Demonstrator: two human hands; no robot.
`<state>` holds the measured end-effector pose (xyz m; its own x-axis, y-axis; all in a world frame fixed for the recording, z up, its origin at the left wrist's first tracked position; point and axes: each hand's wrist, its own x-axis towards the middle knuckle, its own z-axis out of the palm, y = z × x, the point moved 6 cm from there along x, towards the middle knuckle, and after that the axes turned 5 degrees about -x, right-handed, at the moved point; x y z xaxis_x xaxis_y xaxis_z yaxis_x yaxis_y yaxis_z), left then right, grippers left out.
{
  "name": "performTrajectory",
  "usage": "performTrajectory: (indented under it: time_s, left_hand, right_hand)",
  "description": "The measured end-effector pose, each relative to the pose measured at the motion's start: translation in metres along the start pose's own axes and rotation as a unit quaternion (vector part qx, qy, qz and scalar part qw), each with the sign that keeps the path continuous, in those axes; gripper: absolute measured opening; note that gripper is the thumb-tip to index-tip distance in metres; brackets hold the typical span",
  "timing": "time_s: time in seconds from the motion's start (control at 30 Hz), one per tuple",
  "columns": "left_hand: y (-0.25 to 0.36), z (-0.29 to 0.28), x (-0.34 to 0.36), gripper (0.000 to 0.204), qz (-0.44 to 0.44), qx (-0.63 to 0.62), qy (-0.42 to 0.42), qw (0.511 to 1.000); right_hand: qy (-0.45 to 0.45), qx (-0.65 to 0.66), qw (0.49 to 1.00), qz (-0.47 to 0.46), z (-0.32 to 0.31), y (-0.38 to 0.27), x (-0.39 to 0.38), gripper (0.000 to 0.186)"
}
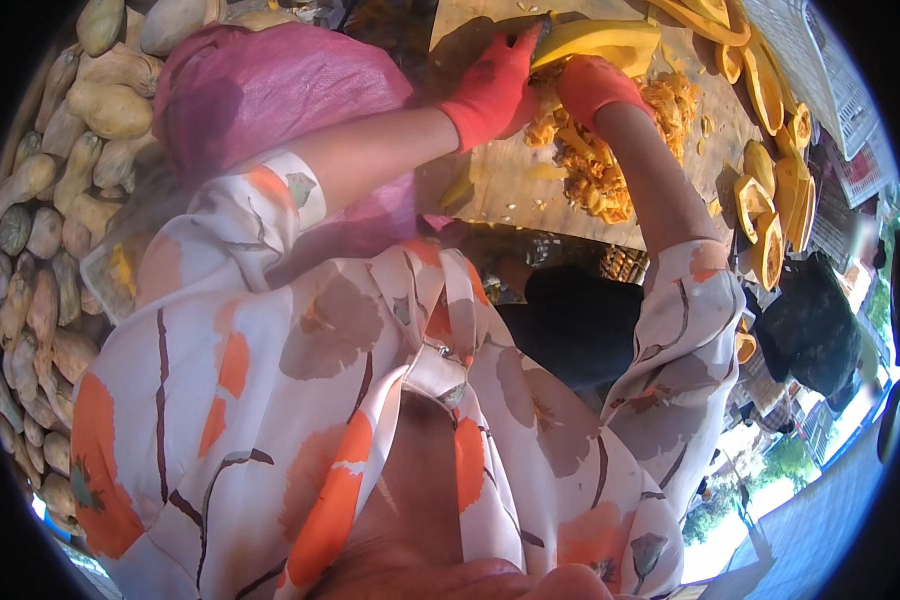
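A long yellow-orange squash piece (610, 42) is held over a wooden board at the far side. My left hand (495, 88), in a red glove, is closed at the piece's left end. A small dark bit shows by its fingertips, too unclear to name. My right hand (598, 88), gloved in red too, presses against the near side of the squash with its fingers curled. What those fingers hold, if anything, is hidden. Just below the right hand lies a heap of orange stringy pulp and seeds (600, 185).
The wooden board (510, 185) has scattered seeds on it. Cut squash halves (763, 215) are piled along its right, near white plastic crates (838, 80). To the left sit a pink sack (270, 95) and a big pile of whole squashes (55, 240). A black bag-like shape (810, 322) stands at right.
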<state>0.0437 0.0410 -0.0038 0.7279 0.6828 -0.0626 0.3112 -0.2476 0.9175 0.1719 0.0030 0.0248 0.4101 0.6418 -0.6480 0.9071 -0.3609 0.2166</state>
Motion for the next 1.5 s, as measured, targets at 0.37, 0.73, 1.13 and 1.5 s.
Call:
performTrajectory:
  time_s: [0.37, 0.73, 1.13, 1.5]
  left_hand:
    - [-0.029, -0.002, -0.004, 0.062, -0.109, -0.214, 0.106, 0.965]
    - [-0.012, -0.013, -0.043, 0.038, -0.384, -0.603, 0.045, 0.698]
    - [-0.027, -0.052, 0.038, 0.053, -0.187, -0.404, 0.051, 0.894]
    - [-0.027, -0.035, 0.052, 0.062, -0.192, -0.322, -0.101, 0.922]
  right_hand:
    - [0.173, 0.448, 0.871, 0.104, -0.009, 0.068, -0.051, 0.030]
    - [0.252, 0.276, 0.926, 0.047, 0.001, -0.006, -0.080, 0.021]
    - [0.217, 0.301, 0.928, 0.022, 0.016, 0.025, -0.041, 0.018]
    - [0.252, 0.252, 0.934, -0.018, 0.018, 0.035, -0.045, 0.024]
